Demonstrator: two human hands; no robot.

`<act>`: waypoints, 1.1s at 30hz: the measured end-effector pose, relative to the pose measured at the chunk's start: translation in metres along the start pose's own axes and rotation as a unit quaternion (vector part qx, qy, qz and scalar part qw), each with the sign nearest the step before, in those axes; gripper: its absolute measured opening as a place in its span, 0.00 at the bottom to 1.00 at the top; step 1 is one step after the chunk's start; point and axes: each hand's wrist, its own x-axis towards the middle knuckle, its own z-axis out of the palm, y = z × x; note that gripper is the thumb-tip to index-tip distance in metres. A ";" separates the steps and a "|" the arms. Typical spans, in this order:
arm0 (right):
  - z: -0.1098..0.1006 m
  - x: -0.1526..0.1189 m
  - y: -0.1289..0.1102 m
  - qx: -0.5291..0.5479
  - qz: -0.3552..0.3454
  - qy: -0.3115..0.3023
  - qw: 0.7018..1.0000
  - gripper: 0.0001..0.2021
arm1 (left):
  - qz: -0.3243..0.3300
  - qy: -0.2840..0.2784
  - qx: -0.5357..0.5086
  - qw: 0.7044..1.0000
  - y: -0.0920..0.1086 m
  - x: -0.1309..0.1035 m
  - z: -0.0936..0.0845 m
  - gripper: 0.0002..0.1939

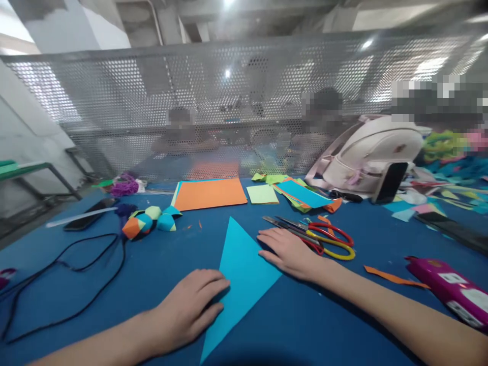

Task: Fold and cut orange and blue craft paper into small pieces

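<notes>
A blue sheet of paper [242, 284], triangular in outline, lies on the blue table in front of me. My left hand [190, 307] rests at its left edge, the fingers extended and the fingertips touching the paper. At the right edge is my right hand [287, 251], fingers stretched out and slightly apart over the border of the sheet. Neither hand grips anything. Just beyond my right hand lie red-handled scissors [335, 231] and yellow-handled scissors [343, 251], their blades partly hidden behind the hand.
Orange sheets [211, 194], a pale green square pad [263, 194] and blue strips [303, 192] sit farther back. Folded paper pieces [141, 223], a phone [89, 214] and a black cord [118, 269] are at left. At right are a magenta pouch [446, 284] and a backpack [373, 152].
</notes>
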 end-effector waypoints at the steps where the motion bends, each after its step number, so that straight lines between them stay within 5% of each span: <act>1: 0.003 -0.001 -0.001 0.005 -0.002 -0.001 1.000 0.17 | 0.000 0.000 -0.001 1.000 0.001 0.000 0.000 0.18; 9: 0.009 0.002 0.001 0.022 0.002 0.011 1.000 0.18 | 0.009 -0.030 0.029 0.999 0.004 0.003 -0.004 0.17; 16: 0.008 0.000 0.002 0.033 0.007 -0.001 0.999 0.20 | 0.034 -0.094 0.047 0.994 0.005 0.007 -0.004 0.31; 33: -0.002 -0.006 0.003 0.128 0.051 -0.008 0.990 0.19 | 0.016 -0.114 -0.006 0.993 0.006 0.009 0.001 0.25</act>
